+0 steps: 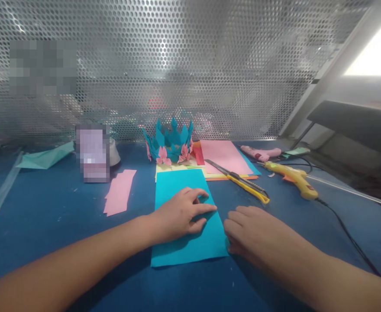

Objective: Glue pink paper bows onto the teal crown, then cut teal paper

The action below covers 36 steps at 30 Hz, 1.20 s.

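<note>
A bright blue sheet of paper (171, 255) lies flat on the table in front of me. Across its middle rests my left hand (185, 212), palm down with the fingers apart. My right hand (247, 229) is at the sheet's lower right edge, its fingers curled in. Its fingertips are turned away, so whether they pinch the paper's edge is hidden. Beyond the sheet stands a blue paper crown (171, 141) with pink paper flowers round its base. A yellow utility knife (249, 188) lies right of the sheet, its blade end over the stacked papers.
Pink sheets (224, 156) top a stack of coloured paper behind the blue one. A yellow glue gun (292, 177) and a pink glue gun (260, 153) lie at right with cords. Pink strips (121, 193), glue sticks (7, 186) and green paper (46, 157) are at left.
</note>
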Each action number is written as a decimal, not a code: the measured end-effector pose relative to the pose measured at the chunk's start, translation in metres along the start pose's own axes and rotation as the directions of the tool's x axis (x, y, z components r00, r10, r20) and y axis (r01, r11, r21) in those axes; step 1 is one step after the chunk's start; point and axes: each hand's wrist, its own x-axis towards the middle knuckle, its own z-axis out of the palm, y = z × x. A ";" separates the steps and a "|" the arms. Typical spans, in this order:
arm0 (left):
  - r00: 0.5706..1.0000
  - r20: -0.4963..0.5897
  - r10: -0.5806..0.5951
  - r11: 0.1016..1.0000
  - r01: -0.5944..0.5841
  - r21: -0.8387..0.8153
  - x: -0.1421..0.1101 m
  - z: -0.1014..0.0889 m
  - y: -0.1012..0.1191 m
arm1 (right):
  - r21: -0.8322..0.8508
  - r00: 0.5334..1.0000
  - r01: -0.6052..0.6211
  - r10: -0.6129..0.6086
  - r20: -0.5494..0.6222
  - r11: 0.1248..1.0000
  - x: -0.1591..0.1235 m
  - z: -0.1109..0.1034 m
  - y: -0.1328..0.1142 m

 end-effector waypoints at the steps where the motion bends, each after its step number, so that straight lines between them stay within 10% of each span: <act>1: 1.000 0.005 -0.001 1.000 0.001 0.008 -0.001 -0.001 0.001 | 0.012 1.000 0.014 -0.014 0.002 1.000 0.001 -0.003 -0.001; 8: 0.999 0.039 -0.028 0.999 0.026 0.037 -0.012 -0.012 0.009 | -0.064 0.974 -0.192 0.182 -0.131 0.979 0.013 -0.009 0.054; 16: 0.950 0.154 0.270 0.953 -0.241 -0.185 -0.010 -0.016 0.015 | 0.011 0.941 -0.326 0.326 -0.088 0.945 0.016 0.029 0.105; 24: 0.984 0.050 0.172 0.984 -0.169 -0.055 -0.011 -0.013 0.013 | 0.137 0.908 -0.410 0.418 -0.036 0.902 0.014 0.015 0.107; 33: 0.958 -0.015 -0.285 0.921 0.270 -0.279 -0.003 -0.012 -0.004 | 0.570 0.907 -0.419 0.352 0.230 0.707 0.003 -0.028 0.122; 36: 0.940 -0.050 -0.337 0.877 0.294 -0.381 -0.001 -0.011 -0.006 | 0.448 0.932 -0.362 0.329 0.151 0.818 -0.005 -0.031 0.127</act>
